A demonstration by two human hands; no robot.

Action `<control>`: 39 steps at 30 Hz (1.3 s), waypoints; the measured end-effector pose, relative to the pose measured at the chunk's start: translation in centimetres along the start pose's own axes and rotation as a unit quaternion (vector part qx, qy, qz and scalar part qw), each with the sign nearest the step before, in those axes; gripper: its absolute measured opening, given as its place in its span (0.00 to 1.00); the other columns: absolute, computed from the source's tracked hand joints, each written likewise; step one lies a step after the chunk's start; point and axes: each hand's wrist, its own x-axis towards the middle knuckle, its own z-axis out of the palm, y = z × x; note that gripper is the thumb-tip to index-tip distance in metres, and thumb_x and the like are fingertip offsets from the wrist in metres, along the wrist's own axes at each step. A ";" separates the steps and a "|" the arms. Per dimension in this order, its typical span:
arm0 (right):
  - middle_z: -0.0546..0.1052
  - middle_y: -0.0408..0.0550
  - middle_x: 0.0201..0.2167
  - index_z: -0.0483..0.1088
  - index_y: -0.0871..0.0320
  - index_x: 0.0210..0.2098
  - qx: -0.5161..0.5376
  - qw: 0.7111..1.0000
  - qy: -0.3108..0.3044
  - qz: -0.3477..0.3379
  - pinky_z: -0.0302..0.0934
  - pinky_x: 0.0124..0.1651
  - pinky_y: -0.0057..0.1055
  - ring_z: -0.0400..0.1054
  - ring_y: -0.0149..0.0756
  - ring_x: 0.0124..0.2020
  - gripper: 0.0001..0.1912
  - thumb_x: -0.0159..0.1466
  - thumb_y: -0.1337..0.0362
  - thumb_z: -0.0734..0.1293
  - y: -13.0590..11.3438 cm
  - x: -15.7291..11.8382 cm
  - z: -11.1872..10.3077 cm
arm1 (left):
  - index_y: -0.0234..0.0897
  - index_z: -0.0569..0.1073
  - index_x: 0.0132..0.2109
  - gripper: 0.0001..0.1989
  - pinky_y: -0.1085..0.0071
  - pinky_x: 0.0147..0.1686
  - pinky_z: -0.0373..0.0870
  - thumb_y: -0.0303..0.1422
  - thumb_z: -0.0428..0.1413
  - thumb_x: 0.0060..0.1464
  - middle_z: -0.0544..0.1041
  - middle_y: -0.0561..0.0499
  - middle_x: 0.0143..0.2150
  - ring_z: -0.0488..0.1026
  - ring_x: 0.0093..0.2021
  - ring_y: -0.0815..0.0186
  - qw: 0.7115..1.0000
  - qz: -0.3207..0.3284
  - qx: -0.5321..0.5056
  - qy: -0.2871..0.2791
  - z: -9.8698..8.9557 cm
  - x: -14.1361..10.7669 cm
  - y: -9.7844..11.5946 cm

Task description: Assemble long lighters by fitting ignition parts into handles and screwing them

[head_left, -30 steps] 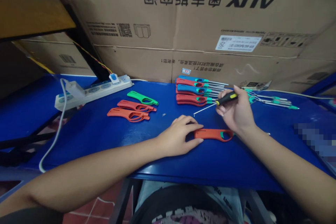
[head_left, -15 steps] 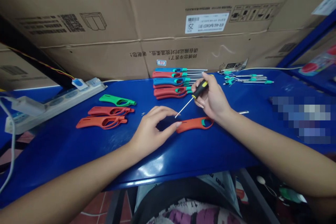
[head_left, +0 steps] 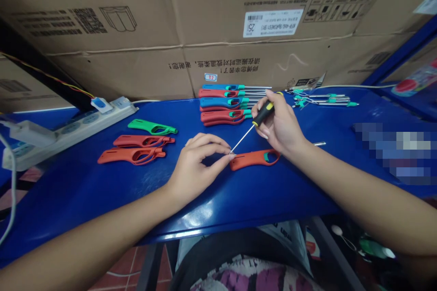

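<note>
In my right hand [head_left: 282, 122] is a black-and-yellow screwdriver [head_left: 263, 112], its thin shaft slanting down to the left. The tip meets the thumb and forefinger of my left hand [head_left: 200, 161], which are pinched together; anything between them is too small to make out. Just right of those fingertips, an orange lighter [head_left: 251, 159] with a green trigger lies flat on the blue table [head_left: 205, 218]. My right hand and wrist hide part of its front, and a metal tube end [head_left: 320, 144] shows beyond the wrist.
Behind my hands lie several long-nosed lighters [head_left: 221, 117] in red and blue. Loose metal tubes with green parts [head_left: 332, 98] are at the back right. Green and red handle shells [head_left: 133, 155] and a white power strip [head_left: 75, 129] are at left. A cardboard box [head_left: 205, 13] stands behind.
My left thumb and forefinger have closed together at the screwdriver's tip, where a gap was before. The screwdriver has shifted slightly right in view. The lighter stays on the table.
</note>
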 end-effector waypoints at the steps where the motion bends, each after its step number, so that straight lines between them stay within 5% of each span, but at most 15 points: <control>1: 0.72 0.39 0.18 0.63 0.57 0.22 -0.006 1.000 0.000 -0.006 0.47 0.08 0.22 0.53 0.21 0.07 0.28 0.59 0.40 0.70 0.0 -0.1 0.1 | 0.40 0.81 0.37 0.01 0.60 0.48 0.69 0.31 0.64 0.58 0.81 0.50 0.41 0.76 0.44 0.61 1.000 -0.001 0.002 -0.001 0.0 0.0 0.0; 21: 0.72 0.40 0.20 0.67 0.57 0.24 -0.069 0.995 -0.015 -0.067 0.50 0.09 0.24 0.57 0.23 0.09 0.23 0.60 0.46 0.72 -0.2 -0.8 0.3 | 0.42 0.82 0.34 0.03 0.55 0.49 0.67 0.32 0.65 0.57 0.83 0.50 0.44 0.77 0.45 0.57 0.999 0.001 0.032 -0.023 0.1 0.0 0.1; 27: 0.75 0.41 0.21 0.68 0.56 0.25 -0.170 0.975 -0.069 -0.123 0.54 0.13 0.24 0.60 0.24 0.12 0.21 0.64 0.47 0.69 -0.9 -2.3 0.5 | 0.42 0.82 0.32 0.04 0.53 0.49 0.66 0.30 0.65 0.55 0.83 0.51 0.44 0.76 0.45 0.57 0.998 -0.004 0.042 -0.052 0.2 -0.3 0.3; 32: 0.75 0.40 0.24 0.69 0.52 0.42 -0.228 0.948 -0.142 -0.169 0.61 0.19 0.24 0.66 0.27 0.17 0.10 0.65 0.55 0.70 -1.2 -4.2 0.9 | 0.42 0.82 0.33 0.04 0.54 0.49 0.67 0.29 0.65 0.55 0.82 0.51 0.45 0.76 0.47 0.57 0.995 -0.002 -0.001 -0.095 0.5 -0.6 0.9; 36: 0.76 0.37 0.28 0.60 0.46 0.59 -0.219 0.937 -0.180 -0.202 0.69 0.25 0.27 0.70 0.28 0.20 0.29 0.62 0.64 0.72 -0.3 -4.9 1.0 | 0.43 0.82 0.36 0.03 0.54 0.51 0.68 0.29 0.64 0.57 0.82 0.50 0.46 0.76 0.49 0.57 0.993 0.010 -0.026 -0.115 0.6 -0.8 1.1; 39: 0.77 0.42 0.44 0.59 0.42 0.61 -0.215 0.922 -0.163 -0.278 0.72 0.29 0.29 0.73 0.29 0.25 0.34 0.60 0.66 0.74 0.3 -4.7 0.9 | 0.43 0.82 0.37 0.03 0.53 0.52 0.68 0.29 0.64 0.58 0.82 0.50 0.47 0.76 0.49 0.57 0.992 0.013 -0.025 -0.121 0.5 -0.8 1.0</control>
